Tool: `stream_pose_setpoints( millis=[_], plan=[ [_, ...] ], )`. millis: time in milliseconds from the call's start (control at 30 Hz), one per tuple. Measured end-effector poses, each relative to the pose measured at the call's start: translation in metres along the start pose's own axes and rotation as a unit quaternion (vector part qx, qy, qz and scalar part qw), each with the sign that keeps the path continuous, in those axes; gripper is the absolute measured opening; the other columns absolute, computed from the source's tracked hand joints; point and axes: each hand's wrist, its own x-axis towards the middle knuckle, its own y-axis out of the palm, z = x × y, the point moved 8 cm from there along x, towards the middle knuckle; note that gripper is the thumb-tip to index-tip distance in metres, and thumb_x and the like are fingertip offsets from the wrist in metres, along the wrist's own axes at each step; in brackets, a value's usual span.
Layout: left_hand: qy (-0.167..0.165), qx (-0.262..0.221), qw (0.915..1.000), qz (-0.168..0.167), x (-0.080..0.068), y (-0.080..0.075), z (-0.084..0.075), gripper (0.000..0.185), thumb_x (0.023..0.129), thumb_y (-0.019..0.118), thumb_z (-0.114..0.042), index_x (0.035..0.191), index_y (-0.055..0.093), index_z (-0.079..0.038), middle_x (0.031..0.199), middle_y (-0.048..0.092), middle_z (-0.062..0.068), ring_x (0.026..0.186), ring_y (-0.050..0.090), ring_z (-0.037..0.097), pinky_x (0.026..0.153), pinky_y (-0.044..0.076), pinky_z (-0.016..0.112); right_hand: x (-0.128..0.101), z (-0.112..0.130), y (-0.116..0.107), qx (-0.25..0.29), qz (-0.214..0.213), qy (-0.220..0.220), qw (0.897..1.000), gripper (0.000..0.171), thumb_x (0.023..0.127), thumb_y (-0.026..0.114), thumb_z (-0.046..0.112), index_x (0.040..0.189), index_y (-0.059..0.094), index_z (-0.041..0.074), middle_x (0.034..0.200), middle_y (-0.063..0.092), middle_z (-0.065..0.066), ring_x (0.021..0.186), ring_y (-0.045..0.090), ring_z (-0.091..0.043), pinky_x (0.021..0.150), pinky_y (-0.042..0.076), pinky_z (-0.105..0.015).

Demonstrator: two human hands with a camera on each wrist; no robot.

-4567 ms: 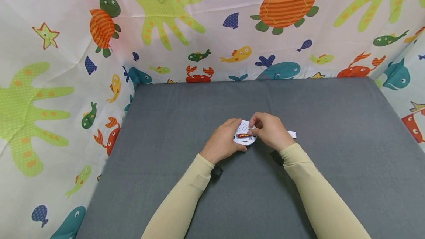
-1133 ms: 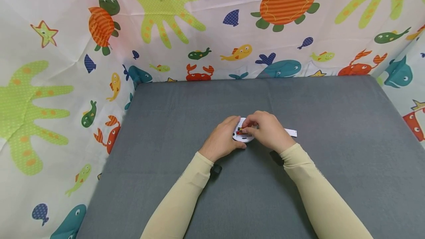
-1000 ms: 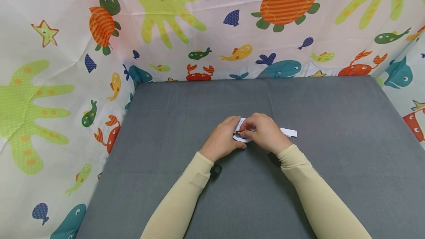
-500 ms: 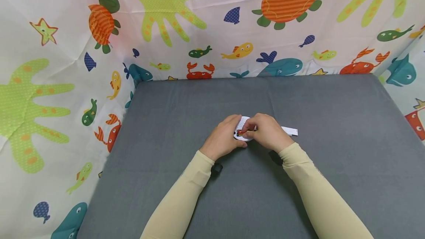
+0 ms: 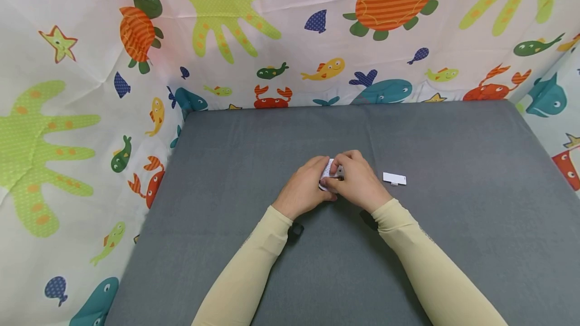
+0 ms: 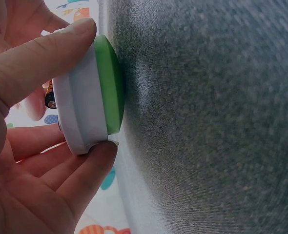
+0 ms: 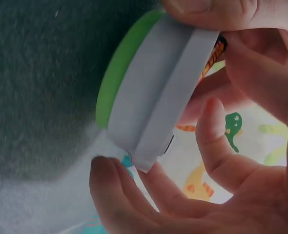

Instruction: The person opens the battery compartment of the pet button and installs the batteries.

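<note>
Counts: two hands, one round white device with green underside, one loose white piece, two tan sleeves, two black wrist cameras. Batteries: one orange-and-black end shows in each wrist view; can't tell if same one, so total unclear.

Left hand (image 5: 301, 187) grips the device (image 6: 80, 105) by its rim, thumb on one edge, fingers on the opposite edge. Device sits between both hands, dotted white face up, green underside (image 6: 111, 85) toward the gray table (image 5: 254, 150); contact with table unclear. Battery (image 6: 50, 100) sticks out of the white face. Right hand (image 5: 358, 177) is over the device: thumb against the battery end, index finger bent and apart from thumb, other fingers near the rim. Can't tell if it pinches anything.

White piece (image 5: 394, 179), rectangular with small tab, lies flat just right of the right hand, apart from it. Sleeves (image 5: 249, 260) come in from below the hands, wrist cameras (image 5: 295, 230) under the wrists. Sea-animal cloth (image 5: 290, 24) beyond the hands.

Vs half a second ago: right hand shifted left, toward left hand; white piece now fully in view, was partly behind right wrist. Red-orange battery side visible then, now covered by right thumb in head view. Left hand unchanged.
</note>
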Motion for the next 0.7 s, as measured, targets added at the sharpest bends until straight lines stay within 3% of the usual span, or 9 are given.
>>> stream_pose_setpoints(
  millis=[133, 433, 700],
  plan=[
    [0.0, 0.003, 1.0, -0.002, 0.0003, -0.0005, -0.0002, 0.075, 0.086, 0.094, -0.022, 0.152, 0.057, -0.016, 0.152, 0.059, 0.003, 0.122, 0.065, 0.02, 0.108, 0.058, 0.039, 0.001, -0.0006, 0.0002, 0.006, -0.007, 0.004, 1.0, 0.023, 0.094, 0.084, 0.032, 0.097, 0.068, 0.015, 0.139, 0.059, -0.02, 0.11, 0.062, -0.035, 0.085, 0.052, -0.048],
    [-0.001, 0.006, 1.0, -0.002, 0.0, -0.0004, -0.0005, 0.078, 0.086, 0.094, -0.021, 0.153, 0.056, -0.014, 0.152, 0.059, 0.003, 0.123, 0.066, 0.021, 0.108, 0.058, 0.04, 0.0019, 0.0006, 0.0014, 0.022, -0.024, -0.007, 0.999, 0.017, 0.095, 0.082, 0.026, 0.085, 0.072, 0.017, 0.13, 0.065, -0.018, 0.119, 0.063, -0.035, 0.094, 0.053, -0.053],
    [0.012, 0.024, 0.9995, -0.013, 0.0009, -0.0017, -0.0018, 0.077, 0.084, 0.096, -0.023, 0.151, 0.059, -0.014, 0.149, 0.062, 0.002, 0.122, 0.068, 0.019, 0.106, 0.059, 0.039, 0.0028, 0.001, 0.0043, 0.034, -0.016, -0.01, 0.999, 0.009, 0.087, 0.081, 0.017, 0.083, 0.072, 0.016, 0.13, 0.064, -0.018, 0.119, 0.063, -0.036, 0.092, 0.052, -0.052]
  ],
)
